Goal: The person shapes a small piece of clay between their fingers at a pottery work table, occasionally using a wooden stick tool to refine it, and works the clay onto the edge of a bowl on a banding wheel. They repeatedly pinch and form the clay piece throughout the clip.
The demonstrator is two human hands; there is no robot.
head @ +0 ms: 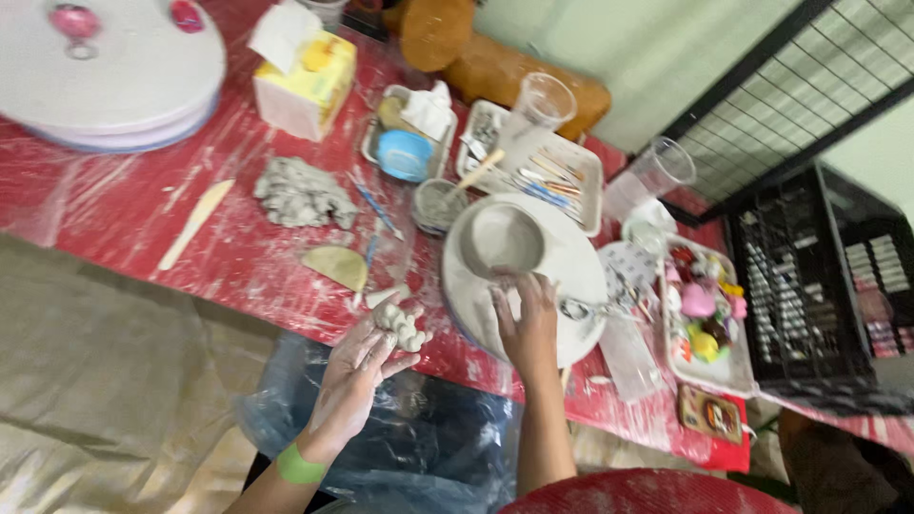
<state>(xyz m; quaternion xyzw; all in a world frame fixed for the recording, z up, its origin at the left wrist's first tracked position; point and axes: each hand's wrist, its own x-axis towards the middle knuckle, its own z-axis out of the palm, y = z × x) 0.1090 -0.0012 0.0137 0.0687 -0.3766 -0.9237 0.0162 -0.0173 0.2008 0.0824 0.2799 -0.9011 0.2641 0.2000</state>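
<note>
Red table (114, 214) smeared with white clay dust. On it: clay lump (303, 193), tissue box (307, 81), wooden stick (195, 224), round board (571, 276), tool tray (583, 167), two plastic cups (543, 103), tray of colourful bits (705, 319).

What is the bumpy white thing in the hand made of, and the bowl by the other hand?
The bumpy piece in the left hand looks like soft wet clay: pale grey, matte, with pinched lumps, and the same grey smears the palm. The bowl near the right hand seems to be unfired clay too, dull grey with no shine, though it could be plaster.
</note>
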